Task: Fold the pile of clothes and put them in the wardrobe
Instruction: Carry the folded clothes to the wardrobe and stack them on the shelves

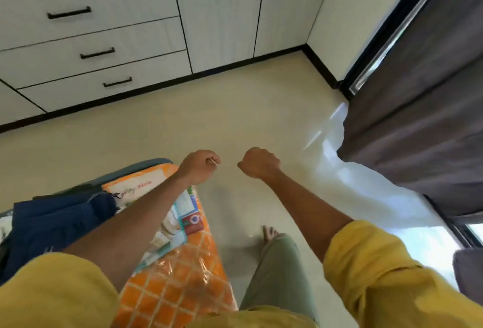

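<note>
My left hand and my right hand are held out side by side above the cream floor, both with fingers curled into fists and nothing in them. A dark blue garment lies crumpled on the plastic-wrapped orange mattress at the lower left, under my left forearm. The white wardrobe with tall shut doors stands ahead against the far wall.
White drawers with black handles sit left of the wardrobe doors. A grey curtain hangs over a bright window on the right. My bare foot stands on the floor between mattress and curtain.
</note>
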